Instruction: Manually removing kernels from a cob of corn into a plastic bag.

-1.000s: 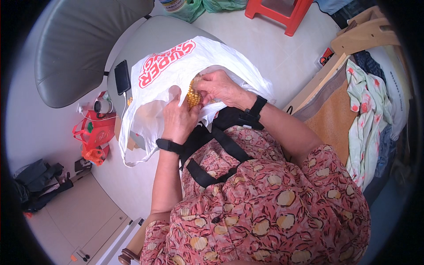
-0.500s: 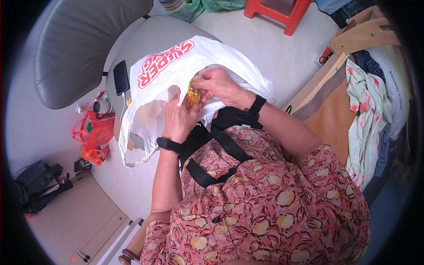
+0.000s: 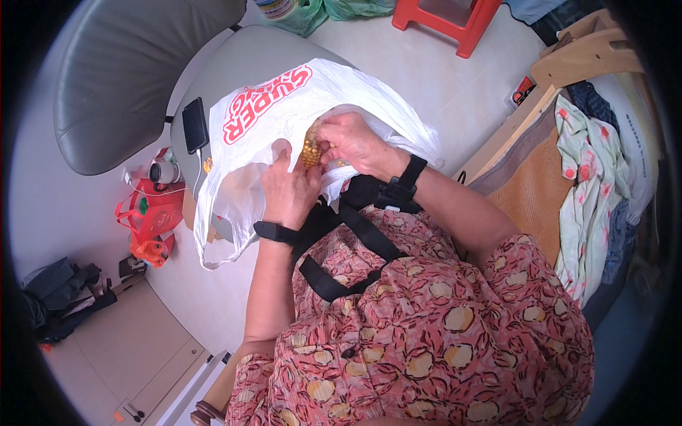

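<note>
A yellow corn cob (image 3: 310, 152) is held between my two hands over the opening of a white plastic bag (image 3: 362, 89) with red lettering. My left hand (image 3: 290, 186) grips the cob's near end, its thumb against the bag's edge. At the cob's far, right side, my right hand (image 3: 354, 145) has its fingers curled and pressed on the kernels. Part of the cob is hidden behind the fingers. The bag lies spread over the seat of a grey chair (image 3: 202, 67), its handles hanging toward me.
A black phone (image 3: 195, 126) with a white cable rests left of the bag. Red bags (image 3: 156, 206) stand lower left. At the top is a red plastic stool (image 3: 455, 28). On the right, a wooden-framed bed or couch (image 3: 529, 184) carries a floral cloth (image 3: 579, 170).
My right hand has shifted slightly, its fingers curling more at the cob's side. The left hand and the bag stay almost where they were.
</note>
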`<state>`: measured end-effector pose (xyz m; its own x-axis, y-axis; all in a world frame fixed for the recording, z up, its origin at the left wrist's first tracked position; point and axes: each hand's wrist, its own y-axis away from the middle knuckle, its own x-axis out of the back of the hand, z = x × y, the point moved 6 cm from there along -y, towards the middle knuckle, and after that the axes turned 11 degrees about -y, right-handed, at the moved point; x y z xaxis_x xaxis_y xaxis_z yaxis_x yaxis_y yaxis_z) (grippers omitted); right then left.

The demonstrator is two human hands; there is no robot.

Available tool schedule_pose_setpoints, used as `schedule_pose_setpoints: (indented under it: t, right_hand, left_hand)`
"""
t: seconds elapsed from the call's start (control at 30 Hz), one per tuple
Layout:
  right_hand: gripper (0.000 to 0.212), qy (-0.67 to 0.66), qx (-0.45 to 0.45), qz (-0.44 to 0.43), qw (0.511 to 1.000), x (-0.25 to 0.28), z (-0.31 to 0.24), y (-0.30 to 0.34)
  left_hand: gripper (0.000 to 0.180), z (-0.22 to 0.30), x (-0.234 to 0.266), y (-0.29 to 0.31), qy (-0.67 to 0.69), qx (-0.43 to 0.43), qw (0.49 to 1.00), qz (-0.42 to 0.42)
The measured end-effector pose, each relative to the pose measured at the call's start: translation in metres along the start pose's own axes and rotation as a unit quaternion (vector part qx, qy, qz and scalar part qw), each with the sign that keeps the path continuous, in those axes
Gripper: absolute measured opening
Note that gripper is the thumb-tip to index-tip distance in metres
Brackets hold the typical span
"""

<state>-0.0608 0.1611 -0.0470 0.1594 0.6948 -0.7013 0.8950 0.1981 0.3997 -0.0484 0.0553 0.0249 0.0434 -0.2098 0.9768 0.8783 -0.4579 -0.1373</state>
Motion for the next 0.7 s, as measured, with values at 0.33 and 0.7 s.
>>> schedule_pose_setpoints:
  t: [0.33, 0.7]
  right_hand:
    - [0.017, 0.070, -0.005, -0.029, 0.997, 0.001, -0.003, -0.001]
    - [0.020, 0.070, 0.003, -0.023, 0.997, 0.009, -0.002, -0.004]
  left_hand:
    - [0.053, -0.027, -0.021, 0.003, 0.081, 0.086, 0.990, -0.073]
    - [0.055, -0.036, -0.034, 0.005, 0.213, 0.135, 0.964, -0.086]
